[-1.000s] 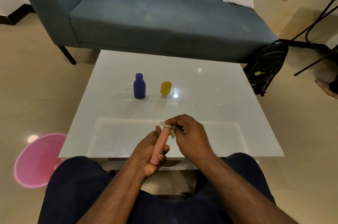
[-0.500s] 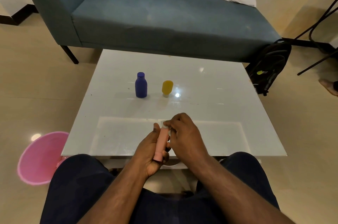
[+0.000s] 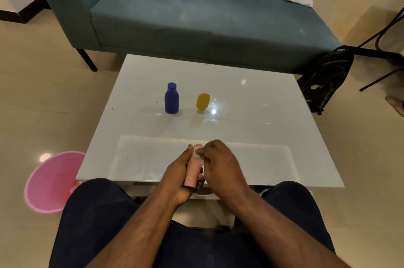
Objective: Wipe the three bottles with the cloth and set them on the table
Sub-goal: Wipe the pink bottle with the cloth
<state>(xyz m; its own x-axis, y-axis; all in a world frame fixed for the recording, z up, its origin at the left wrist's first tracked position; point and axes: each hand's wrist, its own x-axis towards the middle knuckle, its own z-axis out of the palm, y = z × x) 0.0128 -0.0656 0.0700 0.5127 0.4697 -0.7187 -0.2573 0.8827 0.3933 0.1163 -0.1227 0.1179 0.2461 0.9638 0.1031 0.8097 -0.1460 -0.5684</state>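
A slim pink bottle (image 3: 193, 169) is gripped upright by my left hand (image 3: 177, 174) over the near edge of the white table (image 3: 262, 136). My right hand (image 3: 220, 166) presses a small white cloth (image 3: 197, 154) against the bottle's upper end; most of the cloth is hidden under the fingers. A blue bottle (image 3: 171, 98) stands upright mid-table. Just to its right a yellow bottle (image 3: 203, 102) stands cap down.
A pink bucket (image 3: 49, 182) sits on the floor at the table's near left corner. A blue sofa (image 3: 196, 18) runs behind the table. A black backpack (image 3: 325, 77) leans at the far right corner. My dark-trousered knees flank the near edge.
My right hand has slid the cloth a little along the top of the pink bottle. The two bottles on the table have not moved.
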